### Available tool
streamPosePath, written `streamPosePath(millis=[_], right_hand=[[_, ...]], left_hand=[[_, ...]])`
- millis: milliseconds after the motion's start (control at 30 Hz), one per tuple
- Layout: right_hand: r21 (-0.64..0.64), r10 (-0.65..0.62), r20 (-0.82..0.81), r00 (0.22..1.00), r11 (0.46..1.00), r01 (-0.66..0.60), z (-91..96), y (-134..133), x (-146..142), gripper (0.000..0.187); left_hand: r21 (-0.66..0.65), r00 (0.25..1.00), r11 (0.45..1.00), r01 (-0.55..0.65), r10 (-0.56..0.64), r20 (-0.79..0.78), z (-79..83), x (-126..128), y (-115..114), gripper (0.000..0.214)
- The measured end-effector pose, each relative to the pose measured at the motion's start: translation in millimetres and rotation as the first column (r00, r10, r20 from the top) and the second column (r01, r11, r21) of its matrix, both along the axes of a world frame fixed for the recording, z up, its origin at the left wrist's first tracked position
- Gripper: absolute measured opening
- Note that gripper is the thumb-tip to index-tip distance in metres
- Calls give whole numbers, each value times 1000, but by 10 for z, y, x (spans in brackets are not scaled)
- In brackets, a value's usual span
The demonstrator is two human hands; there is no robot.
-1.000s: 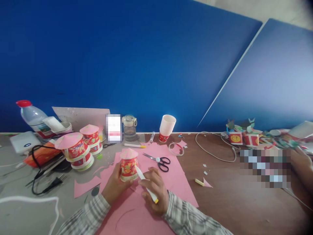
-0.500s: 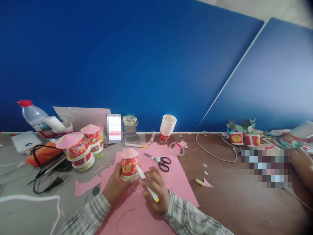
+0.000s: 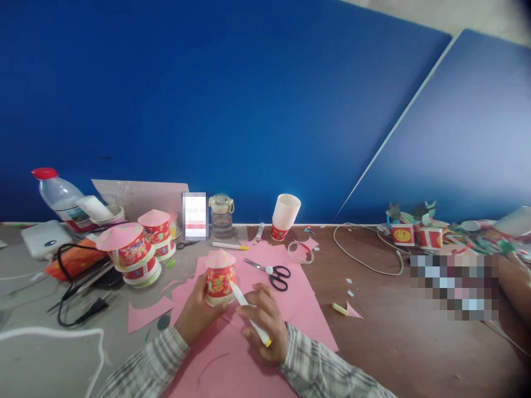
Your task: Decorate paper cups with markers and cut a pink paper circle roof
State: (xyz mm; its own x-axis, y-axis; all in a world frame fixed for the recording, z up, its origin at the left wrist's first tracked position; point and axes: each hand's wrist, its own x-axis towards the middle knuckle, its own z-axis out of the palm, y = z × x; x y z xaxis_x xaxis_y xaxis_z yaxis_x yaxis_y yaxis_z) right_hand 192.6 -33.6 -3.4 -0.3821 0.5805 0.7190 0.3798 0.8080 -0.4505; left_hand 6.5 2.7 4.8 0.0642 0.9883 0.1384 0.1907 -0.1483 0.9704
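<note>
My left hand [image 3: 198, 309] is closed around a red patterned paper cup [image 3: 219, 282] topped with a pink paper cone [image 3: 220, 258]. The cup stands upright over a sheet of pink paper [image 3: 236, 365]. In my right hand [image 3: 267, 326] is a white marker [image 3: 241, 296] with a yellow end. Its tip points up and left and meets, or nearly meets, the cup's right side. Black-handled scissors [image 3: 270, 271] lie on the paper behind my right hand. Another white marker [image 3: 230, 246] rests farther back.
At left stand two similar cone-topped cups [image 3: 128, 257], a plastic bottle [image 3: 62, 199] and a black plug [image 3: 97, 310]. A glass jar [image 3: 222, 215] and stacked paper cups [image 3: 286, 215] line the back. On the right are paper scraps [image 3: 353, 310], a cable [image 3: 365, 265] and another person's hand [image 3: 514, 282].
Almost nothing has moved. My hands, the cup and the marker hold nearly the same pose, and the whole view has shifted very slightly.
</note>
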Motion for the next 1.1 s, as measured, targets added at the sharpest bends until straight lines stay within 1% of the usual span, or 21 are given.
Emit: streamPosePath(millis=[133, 267, 533, 733, 933, 1100], right_hand=[[-5, 4, 22, 1000, 1000, -3, -7, 6, -10, 26], [-11, 9, 28, 1000, 1000, -8, -7, 10, -16, 26], [1, 16, -1, 1000, 1000, -16, 9, 1, 4, 27], [3, 31, 21, 999, 999, -32, 31, -7, -3, 25], [-3, 51, 62, 997, 999, -51, 47, -11, -5, 25], [-14, 38, 70, 997, 999, -37, 24, -7, -2, 27]], left_hand=[[-5, 1000, 1000, 23, -23, 3, 1, 0, -9, 57], [-1, 1000, 1000, 6, -6, -5, -4, 4, -12, 56], [-15, 999, 1000, 2, -1, 45, -12, 3, 5, 60], [-46, 997, 999, 0, 3, 74, 4, 9, -10, 59], [-52, 998, 999, -11, 14, 57, 23, 16, -2, 59], [-67, 998, 997, -27, 31, 51, 20, 11, -4, 60]])
